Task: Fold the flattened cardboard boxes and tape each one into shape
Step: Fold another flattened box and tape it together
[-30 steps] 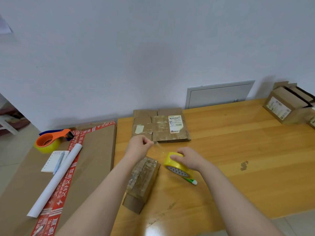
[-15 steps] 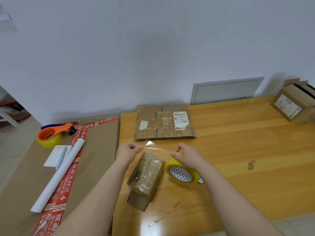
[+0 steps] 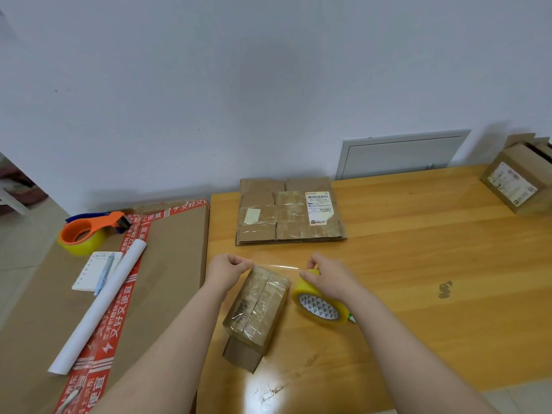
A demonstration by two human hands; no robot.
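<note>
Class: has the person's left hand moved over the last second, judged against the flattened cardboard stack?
Yes. The left hand, pinching the tape strip, has drawn away from the near edge of the flattened cardboard stack, toward the person.

Brown cardboard boxes [image 3: 521, 182] at the far right run off the edge. A small green-tipped object [image 3: 352, 319] lies mostly hidden behind the yellow tape roll [image 3: 318, 306] in my right grip [image 3: 331, 279]. My left grip [image 3: 228, 268] covers the end of the clear tape strip [image 3: 277, 266].
</note>
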